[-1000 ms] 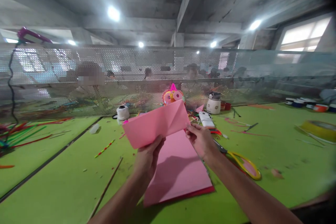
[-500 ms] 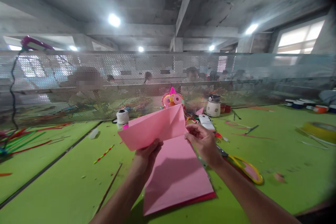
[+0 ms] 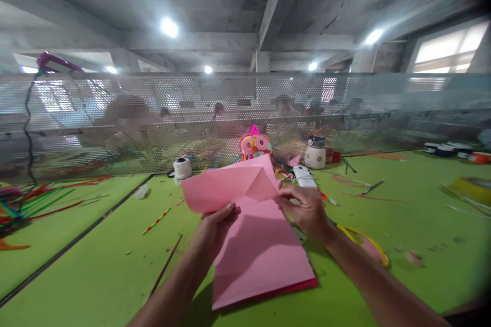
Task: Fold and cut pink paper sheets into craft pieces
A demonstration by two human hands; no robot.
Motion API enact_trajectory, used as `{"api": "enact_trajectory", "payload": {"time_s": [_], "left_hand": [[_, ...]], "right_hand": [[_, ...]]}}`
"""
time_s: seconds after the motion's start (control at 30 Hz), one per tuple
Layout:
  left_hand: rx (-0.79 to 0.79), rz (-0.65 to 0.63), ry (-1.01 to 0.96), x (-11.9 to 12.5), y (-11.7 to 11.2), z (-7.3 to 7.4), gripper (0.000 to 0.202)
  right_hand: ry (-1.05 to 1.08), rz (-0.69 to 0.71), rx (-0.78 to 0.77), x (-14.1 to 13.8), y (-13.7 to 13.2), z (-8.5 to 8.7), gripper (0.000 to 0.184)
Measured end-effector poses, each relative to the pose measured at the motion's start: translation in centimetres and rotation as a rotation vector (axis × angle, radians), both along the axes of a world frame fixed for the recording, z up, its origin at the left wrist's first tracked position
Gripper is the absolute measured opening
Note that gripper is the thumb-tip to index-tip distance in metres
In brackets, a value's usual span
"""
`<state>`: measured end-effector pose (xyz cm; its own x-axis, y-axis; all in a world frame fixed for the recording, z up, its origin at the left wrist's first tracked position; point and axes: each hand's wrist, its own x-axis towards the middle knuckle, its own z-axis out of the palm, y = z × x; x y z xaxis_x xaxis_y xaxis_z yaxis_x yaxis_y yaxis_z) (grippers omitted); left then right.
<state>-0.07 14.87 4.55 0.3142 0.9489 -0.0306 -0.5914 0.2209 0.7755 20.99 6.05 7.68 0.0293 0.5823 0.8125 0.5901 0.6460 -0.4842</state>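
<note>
A folded pink paper sheet (image 3: pixel 226 184) is held up in front of me, its upper part bent over. My left hand (image 3: pixel 218 222) pinches its lower edge, thumb on the near side. At the right corner, my right hand (image 3: pixel 305 209) grips the same sheet between thumb and fingers. Beneath lies a stack of pink paper (image 3: pixel 264 255) with a darker red sheet showing at its lower edge. Yellow-handled scissors (image 3: pixel 366 245) rest just right of my right wrist, partly hidden by it.
Behind the paper stands a colourful craft figure (image 3: pixel 256 144). A white thread spool (image 3: pixel 182 168), a white jar (image 3: pixel 315 156) and a yellow tape roll (image 3: pixel 473 189) sit on the green table (image 3: pixel 95 276). A thin stick (image 3: pixel 165 264) lies left. A perforated screen (image 3: pixel 192 133) rises behind, people beyond.
The held pink sheet has been tilted lower, and its left end now curves more. Both hands keep their grip on it. The view has shifted slightly.
</note>
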Motion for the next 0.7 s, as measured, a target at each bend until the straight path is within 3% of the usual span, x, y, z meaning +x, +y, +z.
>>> {"api": "enact_trajectory", "payload": {"time_s": [0.13, 0.37, 0.53, 0.7], "left_hand": [[-0.017, -0.009, 0.007, -0.1, 0.0, 0.0, 0.023], [0.095, 0.082, -0.071, 0.2, -0.1, -0.2, 0.028], [0.074, 0.078, -0.068, 0.5, -0.6, -0.2, 0.028], [0.080, 0.060, -0.079, 0.5, -0.7, -0.2, 0.026]], "right_hand": [[-0.092, 0.000, 0.011, -0.1, -0.9, 0.8, 0.010], [0.323, 0.096, -0.170, -1.0, 0.2, -0.5, 0.015], [0.557, 0.132, -0.220, -1.5, 0.6, -0.6, 0.020], [0.574, 0.146, -0.213, -1.6, 0.7, -0.8, 0.037]]}}
